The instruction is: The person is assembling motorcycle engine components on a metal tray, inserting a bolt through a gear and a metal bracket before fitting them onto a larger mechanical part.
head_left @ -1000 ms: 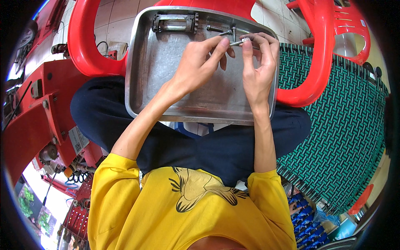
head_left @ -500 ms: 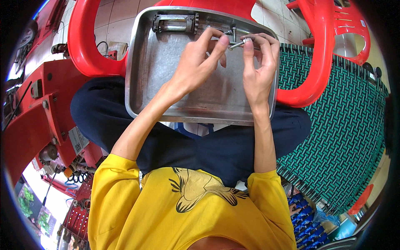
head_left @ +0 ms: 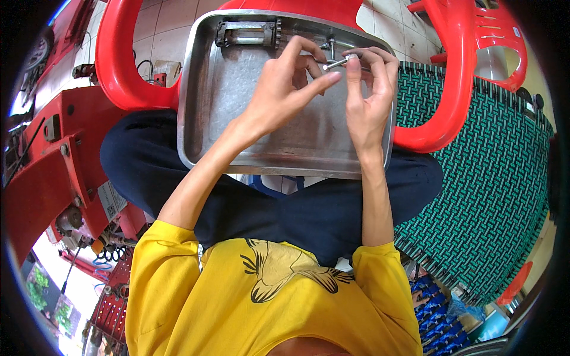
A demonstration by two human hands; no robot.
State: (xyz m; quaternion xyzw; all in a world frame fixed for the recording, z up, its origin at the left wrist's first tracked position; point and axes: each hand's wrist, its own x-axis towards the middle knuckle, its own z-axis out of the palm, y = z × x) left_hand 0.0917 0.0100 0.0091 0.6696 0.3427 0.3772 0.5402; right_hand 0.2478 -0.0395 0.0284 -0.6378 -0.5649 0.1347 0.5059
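Right hand (head_left: 369, 104) pinches a slim, silvery, bolt-like metal rod (head_left: 336, 63) over the far right of a rectangular steel tray (head_left: 228, 98); left hand (head_left: 279, 89), fingers parted, hovers beside the rod. A grimy, toothed metal cylinder (head_left: 249, 34) lies far left.

Right hand (head_left: 369, 99): pinches bolt (head_left: 336, 64) near far-right corner of tray (head_left: 237, 86)
Left hand (head_left: 282, 83): spread beside bolt
Toothed part (head_left: 248, 34): far-left corner
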